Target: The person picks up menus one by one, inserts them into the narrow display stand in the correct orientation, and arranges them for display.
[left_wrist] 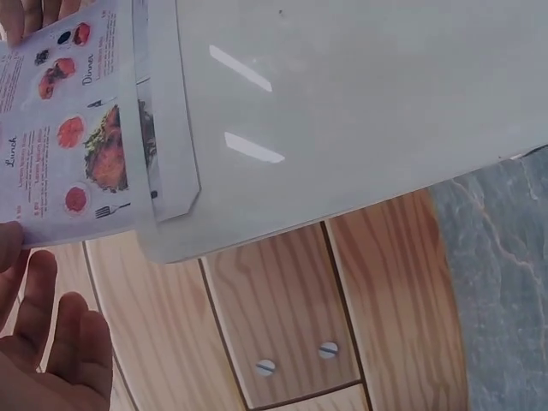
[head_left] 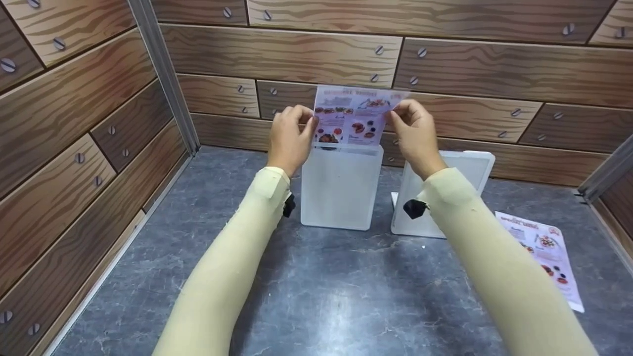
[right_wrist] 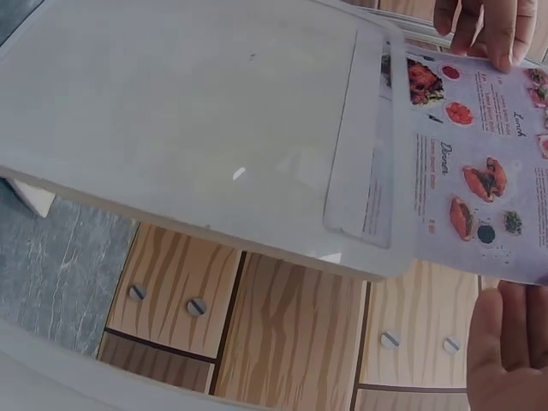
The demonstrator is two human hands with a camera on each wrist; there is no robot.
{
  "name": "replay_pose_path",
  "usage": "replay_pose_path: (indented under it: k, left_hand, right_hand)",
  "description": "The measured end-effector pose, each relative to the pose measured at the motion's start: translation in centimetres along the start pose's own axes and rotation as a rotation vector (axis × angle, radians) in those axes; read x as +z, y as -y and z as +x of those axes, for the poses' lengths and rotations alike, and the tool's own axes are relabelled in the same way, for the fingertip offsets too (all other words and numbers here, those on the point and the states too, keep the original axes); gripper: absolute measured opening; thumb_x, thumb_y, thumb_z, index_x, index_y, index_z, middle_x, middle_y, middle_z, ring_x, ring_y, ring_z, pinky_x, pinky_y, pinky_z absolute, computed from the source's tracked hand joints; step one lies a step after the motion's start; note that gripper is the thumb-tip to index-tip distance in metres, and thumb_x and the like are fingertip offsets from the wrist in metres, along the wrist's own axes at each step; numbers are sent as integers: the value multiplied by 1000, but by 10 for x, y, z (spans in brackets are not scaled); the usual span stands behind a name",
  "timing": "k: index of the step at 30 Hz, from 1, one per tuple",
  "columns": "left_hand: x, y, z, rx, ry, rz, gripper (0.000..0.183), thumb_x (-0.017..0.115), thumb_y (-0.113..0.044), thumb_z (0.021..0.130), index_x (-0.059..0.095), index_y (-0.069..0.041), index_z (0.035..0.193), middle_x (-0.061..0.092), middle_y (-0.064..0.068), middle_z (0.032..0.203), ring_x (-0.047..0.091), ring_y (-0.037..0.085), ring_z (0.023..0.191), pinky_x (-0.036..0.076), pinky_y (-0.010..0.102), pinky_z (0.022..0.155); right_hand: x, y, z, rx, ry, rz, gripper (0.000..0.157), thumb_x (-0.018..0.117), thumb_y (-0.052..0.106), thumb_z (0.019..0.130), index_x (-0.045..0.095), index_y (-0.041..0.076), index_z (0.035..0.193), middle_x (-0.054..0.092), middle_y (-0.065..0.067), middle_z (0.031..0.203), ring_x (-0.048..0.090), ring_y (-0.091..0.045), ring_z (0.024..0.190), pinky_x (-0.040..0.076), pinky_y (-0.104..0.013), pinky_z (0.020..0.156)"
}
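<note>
A printed menu sheet (head_left: pixel 363 116) stands upright with its lower edge inside the top of a white display stand (head_left: pixel 340 190). By its left edge my left hand (head_left: pixel 292 136) pinches the sheet between thumb and fingers. My right hand (head_left: pixel 414 136) pinches the opposite edge. In the left wrist view, the lower strip of the menu (left_wrist: pixel 64 137) shows through the clear front of the stand (left_wrist: pixel 342 103). The right wrist view shows the same overlap, with the menu (right_wrist: pixel 479 163) partly behind the stand's front panel (right_wrist: pixel 197 111).
A second white stand (head_left: pixel 474 168) is just to the right, partly hidden by my right forearm. Another menu sheet (head_left: pixel 544 252) lies flat on the grey marbled table (head_left: pixel 316 296) at the right. Wood-patterned walls (head_left: pixel 296 54) enclose the back and sides.
</note>
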State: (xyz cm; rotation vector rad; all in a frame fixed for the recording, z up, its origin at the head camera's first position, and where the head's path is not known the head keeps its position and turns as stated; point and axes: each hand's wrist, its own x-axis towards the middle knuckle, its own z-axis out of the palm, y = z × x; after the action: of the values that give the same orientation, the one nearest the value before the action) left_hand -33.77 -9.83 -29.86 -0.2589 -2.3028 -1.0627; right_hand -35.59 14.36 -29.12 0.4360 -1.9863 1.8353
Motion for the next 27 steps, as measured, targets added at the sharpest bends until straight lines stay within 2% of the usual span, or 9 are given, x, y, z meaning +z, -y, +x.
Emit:
replay_pose_path:
  k: [3, 8, 12, 16, 21, 27]
  left_hand:
    - [2, 4, -2, -8, 2, 3, 15, 67, -21, 102, 73, -7, 104, 69, 7, 100, 60, 23, 98, 44, 36, 93]
    - [5, 12, -5, -53, 53, 33, 17, 66, -24, 103, 73, -9, 104, 68, 6, 100, 57, 24, 99, 45, 38, 90]
    - [5, 19, -7, -65, 96, 64, 18, 66, -24, 102, 74, -9, 105, 67, 7, 99, 57, 27, 103, 44, 40, 93]
    - [4, 21, -8, -81, 125, 84, 18, 66, -24, 102, 75, -9, 106, 67, 7, 101, 56, 27, 106, 43, 40, 96]
    - [3, 18, -7, -81, 112, 49, 19, 65, -26, 103, 72, -10, 111, 66, 6, 104, 55, 24, 104, 44, 37, 94]
    - [4, 14, -6, -50, 60, 19, 17, 64, -26, 104, 71, -10, 108, 66, 5, 100, 54, 22, 98, 44, 35, 90]
  right_hand:
    - [0, -4, -1, 12, -4, -52, 14, 57, -5, 102, 61, 5, 92, 62, 6, 87, 59, -7, 83, 49, -19, 73]
    - [1, -12, -4, 31, 16, -84, 9, 57, -6, 102, 62, -1, 96, 64, 2, 90, 60, -7, 86, 52, -21, 82]
    - [2, -16, -7, 20, 29, -228, 6, 59, -1, 101, 64, -4, 99, 64, -3, 92, 58, -7, 84, 48, -20, 77]
    - [0, -16, -8, 17, 61, -349, 11, 63, 6, 101, 67, -5, 102, 62, -2, 89, 55, -7, 80, 45, -20, 71]
    - [-1, -13, -9, 46, 100, -354, 16, 65, 11, 101, 67, -5, 104, 60, -1, 85, 55, -9, 77, 46, -19, 68]
    - [1, -8, -7, 54, 111, -305, 25, 65, 14, 102, 69, -3, 120, 63, -4, 91, 55, -11, 80, 47, -20, 67]
